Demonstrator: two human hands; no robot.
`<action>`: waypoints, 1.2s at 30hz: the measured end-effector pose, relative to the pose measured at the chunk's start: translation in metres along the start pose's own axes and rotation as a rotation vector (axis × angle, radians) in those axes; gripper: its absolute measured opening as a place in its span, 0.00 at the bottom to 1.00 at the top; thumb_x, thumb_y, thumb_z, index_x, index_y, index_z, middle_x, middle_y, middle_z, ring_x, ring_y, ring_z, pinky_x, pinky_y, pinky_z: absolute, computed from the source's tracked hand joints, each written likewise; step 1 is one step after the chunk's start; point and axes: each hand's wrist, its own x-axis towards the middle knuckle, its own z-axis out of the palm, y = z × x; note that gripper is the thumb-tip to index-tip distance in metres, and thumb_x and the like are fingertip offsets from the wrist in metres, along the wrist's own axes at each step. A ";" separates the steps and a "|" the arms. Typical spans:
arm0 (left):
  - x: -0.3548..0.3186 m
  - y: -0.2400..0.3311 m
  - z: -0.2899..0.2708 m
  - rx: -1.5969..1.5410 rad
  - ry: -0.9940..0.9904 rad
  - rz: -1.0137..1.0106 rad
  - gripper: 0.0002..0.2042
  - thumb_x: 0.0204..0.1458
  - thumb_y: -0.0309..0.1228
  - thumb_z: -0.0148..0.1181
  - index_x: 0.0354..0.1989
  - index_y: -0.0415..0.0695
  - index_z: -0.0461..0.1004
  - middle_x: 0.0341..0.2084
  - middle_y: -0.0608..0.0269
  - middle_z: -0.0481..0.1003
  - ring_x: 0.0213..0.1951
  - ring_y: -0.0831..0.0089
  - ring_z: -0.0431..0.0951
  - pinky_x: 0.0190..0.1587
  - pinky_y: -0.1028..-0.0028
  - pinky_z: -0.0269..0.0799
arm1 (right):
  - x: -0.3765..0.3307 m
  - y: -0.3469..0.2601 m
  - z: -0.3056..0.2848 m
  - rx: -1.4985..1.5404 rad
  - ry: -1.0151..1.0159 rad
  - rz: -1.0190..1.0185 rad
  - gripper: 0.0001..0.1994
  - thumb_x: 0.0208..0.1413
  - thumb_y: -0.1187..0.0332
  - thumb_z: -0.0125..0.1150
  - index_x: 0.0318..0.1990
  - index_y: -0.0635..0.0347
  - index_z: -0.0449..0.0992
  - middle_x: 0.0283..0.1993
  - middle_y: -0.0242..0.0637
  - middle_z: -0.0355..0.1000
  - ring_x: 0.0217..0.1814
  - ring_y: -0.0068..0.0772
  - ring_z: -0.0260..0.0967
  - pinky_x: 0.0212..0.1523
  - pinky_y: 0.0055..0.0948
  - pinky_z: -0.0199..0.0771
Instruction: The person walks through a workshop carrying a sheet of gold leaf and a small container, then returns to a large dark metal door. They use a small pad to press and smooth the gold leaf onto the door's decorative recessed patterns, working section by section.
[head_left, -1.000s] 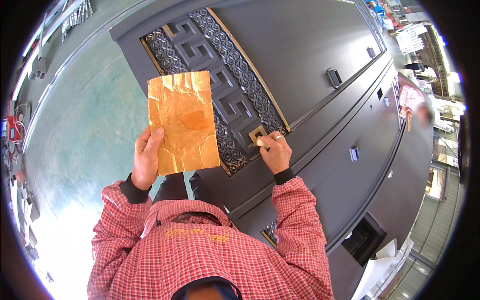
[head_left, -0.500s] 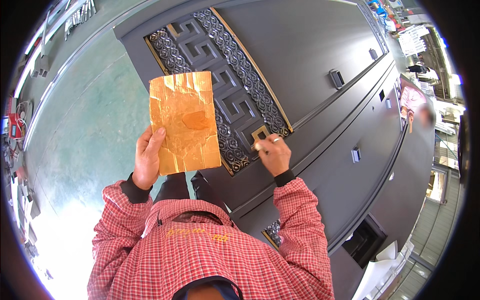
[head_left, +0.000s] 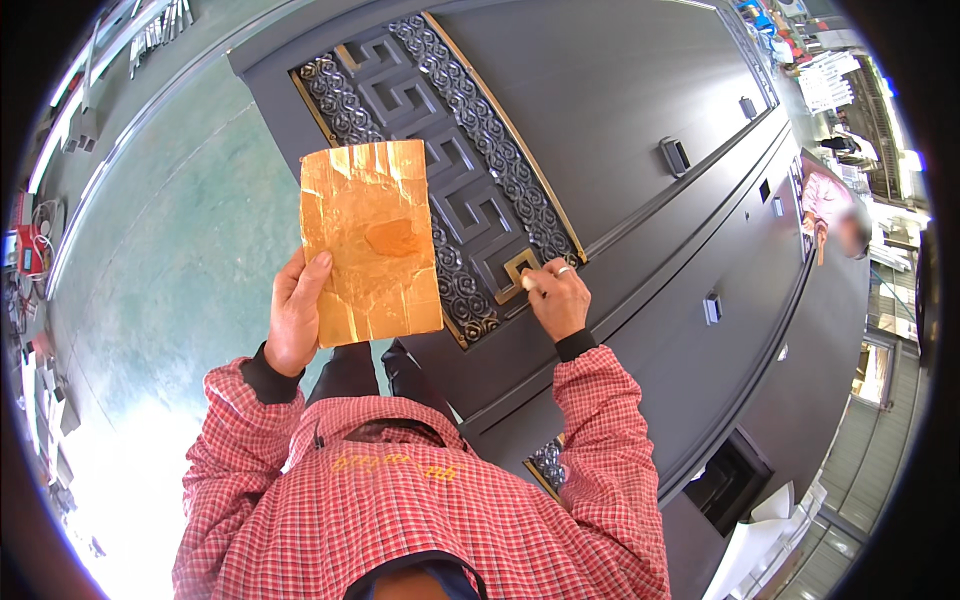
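My left hand (head_left: 297,312) grips a rectangular gold-coated board (head_left: 375,295) by its left edge, thumb on top. A darker orange-brown wet-looking patch lies near the board's middle. My right hand (head_left: 562,303), with a ring on one finger, pinches a small pale piece (head_left: 528,284), perhaps sponge or cloth. It is at the near end of a raised key pattern (head_left: 476,212) on a dark grey door panel (head_left: 590,110). Gold covers the square at that end; most of the pattern is grey. Bands of dark scrollwork (head_left: 480,130) with gold borders flank it.
Recessed handle pieces (head_left: 673,157) and small fittings sit along the door panels to the right. Another person in pink (head_left: 826,198) is at the far right edge. Green floor (head_left: 190,230) spreads to the left. A rolled white sheet (head_left: 765,530) lies at lower right.
My right hand has shifted slightly right and up along the gold square, uncovering more gold on its lower left side. My left hand and the board stay nearly still.
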 end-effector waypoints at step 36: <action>0.000 -0.008 0.004 -0.007 0.094 0.003 0.16 0.60 0.33 0.46 0.52 0.36 0.64 0.43 0.59 0.73 0.42 0.74 0.76 0.44 0.74 0.72 | 0.004 0.050 -0.020 0.147 -0.226 -0.048 0.11 0.42 0.81 0.56 0.30 0.52 0.78 0.35 0.30 0.69 0.35 0.38 0.70 0.35 0.32 0.72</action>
